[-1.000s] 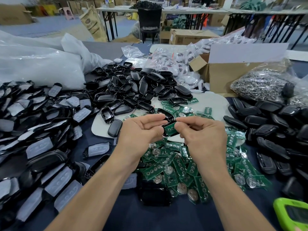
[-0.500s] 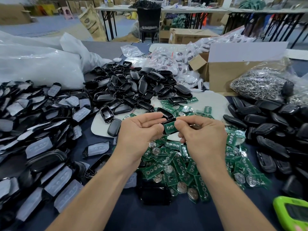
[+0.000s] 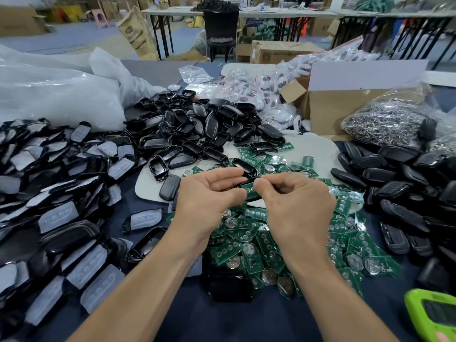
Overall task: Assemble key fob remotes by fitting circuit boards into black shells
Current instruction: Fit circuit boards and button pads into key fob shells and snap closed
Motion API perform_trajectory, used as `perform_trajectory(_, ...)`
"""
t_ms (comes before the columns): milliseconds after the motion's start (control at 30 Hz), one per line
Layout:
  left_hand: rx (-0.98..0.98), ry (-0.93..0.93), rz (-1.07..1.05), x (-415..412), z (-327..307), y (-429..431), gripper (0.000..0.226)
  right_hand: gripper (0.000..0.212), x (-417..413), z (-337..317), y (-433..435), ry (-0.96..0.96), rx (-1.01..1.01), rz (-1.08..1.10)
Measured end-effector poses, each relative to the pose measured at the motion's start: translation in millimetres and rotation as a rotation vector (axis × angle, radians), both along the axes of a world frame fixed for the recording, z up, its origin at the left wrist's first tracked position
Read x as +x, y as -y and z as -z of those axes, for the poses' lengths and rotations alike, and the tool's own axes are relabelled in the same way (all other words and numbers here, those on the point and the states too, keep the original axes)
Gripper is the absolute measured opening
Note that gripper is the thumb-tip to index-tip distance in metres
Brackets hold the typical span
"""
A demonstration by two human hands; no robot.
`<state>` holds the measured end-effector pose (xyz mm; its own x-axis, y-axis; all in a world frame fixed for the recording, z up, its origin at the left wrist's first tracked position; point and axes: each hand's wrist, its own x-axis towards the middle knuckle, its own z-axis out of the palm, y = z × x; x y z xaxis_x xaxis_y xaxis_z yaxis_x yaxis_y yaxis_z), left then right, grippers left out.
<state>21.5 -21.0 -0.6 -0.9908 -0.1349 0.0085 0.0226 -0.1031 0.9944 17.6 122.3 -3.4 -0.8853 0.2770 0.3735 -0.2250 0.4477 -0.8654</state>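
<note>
- Head view, the hands: the left hand (image 3: 209,193) has its grip curled round one black shell (image 3: 254,198), held just above the desk (image 3: 246,322) at mid-frame. The right hand (image 3: 296,201) has a narrow pinch on a green circuit board (image 3: 249,188) lying at the shell's open face.
- Head view, the fit: the board looks partly inside the shell. Fingers cover its edges, so from my end I cannot tell whether it is fully seated.
- Head view, the stock: a thick heap of loose boards (image 3: 259,238) lies under the wrists. Empty shells (image 3: 197,129) are piled beyond the hands.
- Head view, the sides: shells with pale button pads (image 3: 61,193) crowd the left. Closed black fobs (image 3: 407,174) are stacked on the right, though I cannot tell whether those are finished units.
- My reading of progress: this one unit is in its fitting step, with the board near home but not confirmed down.
- What is left: judging by the two heaps, many boards and shells are unpaired, so I take the job as far from done.
</note>
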Motion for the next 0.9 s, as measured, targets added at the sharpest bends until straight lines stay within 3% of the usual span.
perform_trajectory(167, 0.021, 0.014, -0.044, 0, -2, -1, 0.039, 0.010, 0, 4, 2, -0.072, 0.071, -0.016)
perform_trajectory(300, 0.069, 0.033, -0.091, 0, -3, -1, 0.038, 0.026, -2, 6, 1, -0.078, 0.118, -0.003)
perform_trajectory(400, 0.115, 0.049, -0.100, -1, -4, 3, 0.035, 0.026, -5, 7, -2, 0.056, 0.040, -0.044)
perform_trajectory(467, 0.114, 0.046, -0.086, -2, -4, 3, 0.035, 0.005, -9, 9, -4, 0.135, -0.125, -0.177)
perform_trajectory(633, -0.073, 0.013, 0.023, 2, -3, -4, 0.037, 0.023, -13, 8, -8, 0.201, -0.392, -0.263)
perform_trajectory(733, -0.148, 0.018, 0.041, 2, -3, -3, 0.051, 0.022, -13, 9, -9, 0.213, -0.406, -0.302)
perform_trajectory(900, -0.135, 0.022, -0.031, 1, -3, 3, 0.041, 0.013, -12, 8, -10, 0.198, -0.288, -0.442)
